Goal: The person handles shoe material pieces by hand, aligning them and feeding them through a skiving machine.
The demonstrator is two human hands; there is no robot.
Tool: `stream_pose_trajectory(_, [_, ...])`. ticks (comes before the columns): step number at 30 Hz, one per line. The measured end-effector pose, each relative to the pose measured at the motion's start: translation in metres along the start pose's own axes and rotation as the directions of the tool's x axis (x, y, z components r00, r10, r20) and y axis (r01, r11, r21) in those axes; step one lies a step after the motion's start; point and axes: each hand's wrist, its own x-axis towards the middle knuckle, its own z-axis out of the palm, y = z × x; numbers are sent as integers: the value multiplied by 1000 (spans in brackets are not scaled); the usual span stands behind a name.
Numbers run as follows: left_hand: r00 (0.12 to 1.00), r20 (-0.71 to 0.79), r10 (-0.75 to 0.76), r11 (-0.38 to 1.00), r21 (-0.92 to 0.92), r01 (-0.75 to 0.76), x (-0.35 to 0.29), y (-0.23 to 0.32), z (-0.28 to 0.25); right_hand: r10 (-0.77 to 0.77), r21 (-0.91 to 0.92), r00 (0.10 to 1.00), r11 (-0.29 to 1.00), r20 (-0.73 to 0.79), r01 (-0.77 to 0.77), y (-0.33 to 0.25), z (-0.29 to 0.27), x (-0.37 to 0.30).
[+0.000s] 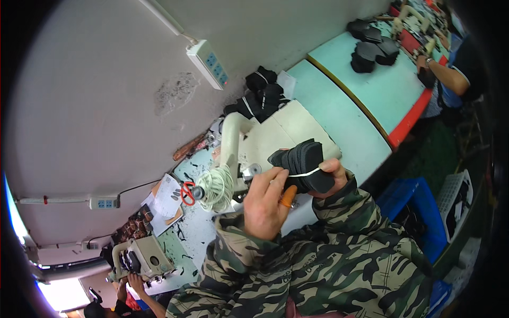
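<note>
A thick stack of black, curved fabric-like pieces [302,158] is held up in front of me, above the near edge of the bench. Around its middle runs a thin white band [306,173]. My right hand [334,177] grips the stack from the right, its thumb at the band's right end. My left hand [265,204] is closed at the left side, fingertips at the band's other end; an orange finger cover [288,196] sits on one digit. Just left of that hand, a coil of whitish cord [214,188] hangs by the pale sewing machine [231,140].
Red-handled scissors [187,193] lie beside the coil. Tied black bundles [260,98] rest against the wall, below a power strip [208,63]. Blue crates [395,201] stand at right. Co-workers sit at far right [450,74] and lower left, by another machine [143,257].
</note>
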Motion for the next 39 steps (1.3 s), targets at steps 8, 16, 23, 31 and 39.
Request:
stream_pose_trajectory(8, [974,138,182,982,-84,-172,-55,-16,-39,132,-234,991,963,-20,-133,54,33,-41])
stream_pose_trajectory(16, [942,-109,317,947,-19,-321,-134,-43,-86,228,-406,974,890,2,-208,120,56,-44])
stream_pose_trajectory(23, [964,-234,128,976,-143,-165,-160,-56,-113,9,-582,978,803,-207,-131,171,95,-35])
stream_pose_trajectory(31, [977,186,-100,425,-880,211,-140,-59,-97,-271,-627,936,776,-225,74,172,88,-42])
stream_pose_trajectory(39, [971,230,71,960,-279,-4,-154,-14,-41,-545,-426,740,822,-395,377,82,38,-34])
